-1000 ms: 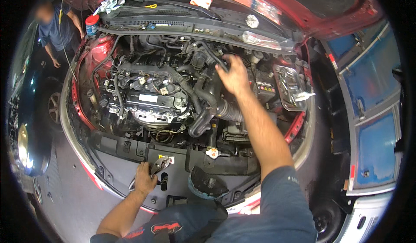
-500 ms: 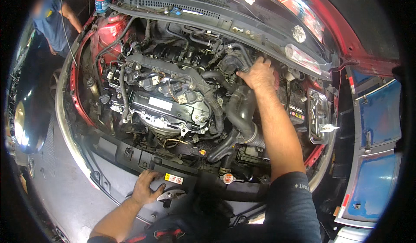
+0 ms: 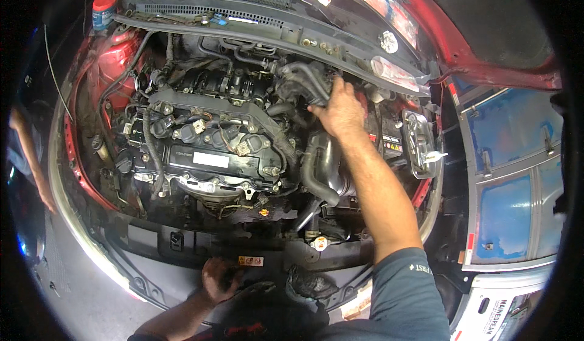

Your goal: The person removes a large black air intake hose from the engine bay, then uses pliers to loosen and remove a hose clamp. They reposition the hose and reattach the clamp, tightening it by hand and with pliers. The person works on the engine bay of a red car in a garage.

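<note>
My right hand (image 3: 342, 111) reaches over the right side of the engine bay. Its fingers and thumb close round the upper part of a thick black intake duct (image 3: 319, 152); the fingertips are hidden. A curved black hose (image 3: 309, 78) runs just left of the hand. Low in the view, my left hand (image 3: 219, 280) rests on the dark front panel (image 3: 152, 237) beside a small warning label (image 3: 250, 260), fingers bent and apart with nothing in them. Between the hands lies the black engine cover (image 3: 243, 167), with ignition coils (image 3: 216, 135) and loose connectors along it.
A metal tray (image 3: 420, 140) of small parts with a white tube (image 3: 433, 156) stands beside the battery (image 3: 392, 141). At the back left is a blue tub (image 3: 103, 15) with a red lid. A radiator cap (image 3: 319, 243) sits in front. Another person's arm (image 3: 29, 152) shows at far left.
The view has shifted, so the engine sits lower and further left. My right hand keeps its place on the duct. My left hand is still on the front panel. The other person is nearer the view's edge.
</note>
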Demonstrator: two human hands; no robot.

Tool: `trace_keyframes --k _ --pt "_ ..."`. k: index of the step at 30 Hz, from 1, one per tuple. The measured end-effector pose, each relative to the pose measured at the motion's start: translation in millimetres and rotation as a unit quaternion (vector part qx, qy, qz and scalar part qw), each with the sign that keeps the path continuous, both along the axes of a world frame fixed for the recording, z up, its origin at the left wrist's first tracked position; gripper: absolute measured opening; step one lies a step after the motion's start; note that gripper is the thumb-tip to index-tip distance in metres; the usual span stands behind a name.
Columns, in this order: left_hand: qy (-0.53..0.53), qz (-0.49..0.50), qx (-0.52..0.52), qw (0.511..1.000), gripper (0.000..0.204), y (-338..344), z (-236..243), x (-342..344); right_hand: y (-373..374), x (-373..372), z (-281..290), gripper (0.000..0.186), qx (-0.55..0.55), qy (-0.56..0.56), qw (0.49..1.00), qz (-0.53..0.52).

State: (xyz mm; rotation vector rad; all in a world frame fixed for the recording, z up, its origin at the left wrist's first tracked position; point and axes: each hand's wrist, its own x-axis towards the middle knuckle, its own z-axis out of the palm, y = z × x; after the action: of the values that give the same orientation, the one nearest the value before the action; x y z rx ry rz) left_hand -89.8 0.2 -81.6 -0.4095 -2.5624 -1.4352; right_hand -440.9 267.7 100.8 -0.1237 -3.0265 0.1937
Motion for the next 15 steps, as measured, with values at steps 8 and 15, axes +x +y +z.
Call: trace_keyframes --k 8,15 --pt "-0.027 0.002 0.016 1.000 0.014 0 -4 7 54 53 65 0.094 -0.150 0.109 0.976 0.118" --pt "0.022 -0.046 0.100 0.994 0.020 7 48 -85 116 82 116 0.078 -0.314 0.143 0.930 0.125"
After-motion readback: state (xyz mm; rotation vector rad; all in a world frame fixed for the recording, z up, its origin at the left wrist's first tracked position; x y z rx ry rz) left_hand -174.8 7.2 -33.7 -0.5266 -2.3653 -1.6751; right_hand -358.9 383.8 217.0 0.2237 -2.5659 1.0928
